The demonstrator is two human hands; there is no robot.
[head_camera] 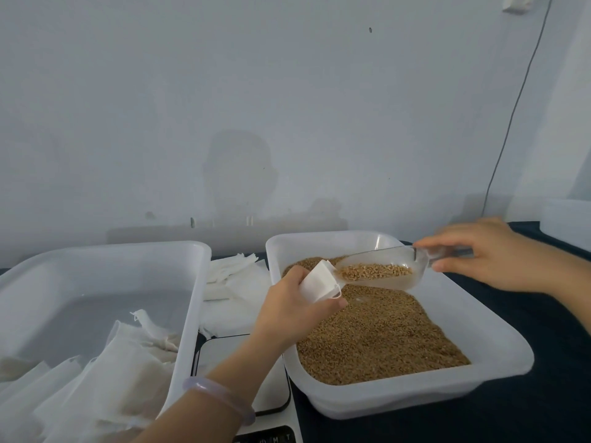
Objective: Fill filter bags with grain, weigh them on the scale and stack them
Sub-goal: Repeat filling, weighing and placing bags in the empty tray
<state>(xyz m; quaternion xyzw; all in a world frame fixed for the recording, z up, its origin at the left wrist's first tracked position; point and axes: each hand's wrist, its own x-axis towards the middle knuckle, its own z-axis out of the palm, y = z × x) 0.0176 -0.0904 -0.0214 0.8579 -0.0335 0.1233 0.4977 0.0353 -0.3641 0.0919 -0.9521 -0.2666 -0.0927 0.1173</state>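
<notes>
Over the grain tray (pixel 499 356), my left hand (pixel 287 302) pinches an open bag (pixel 315 284); right hand (pixel 489 254) grips the loaded scoop (pixel 383 270) at its mouth. Several bags (pixel 105 378) lie in the left bin (pixel 188 298); this one's unweighed.

Your scoop (pixel 377 282): clear glossy plastic. Grain tray (pixel 499 346) and bag tray (pixel 188 298): frosted smooth plastic. Filter bag (pixel 316 282): matt white papery cloth. Surface (pixel 543 394): dark matt fabric.

A: Background?
B: Plain pale wall (pixel 224 91), faintly shadowed at centre; thin dark cable (pixel 511 119) hangs down it at right.
A: Surface?
B: Dark tabletop (pixel 550 394) abuts the wall; lighting is soft, diffuse.
</notes>
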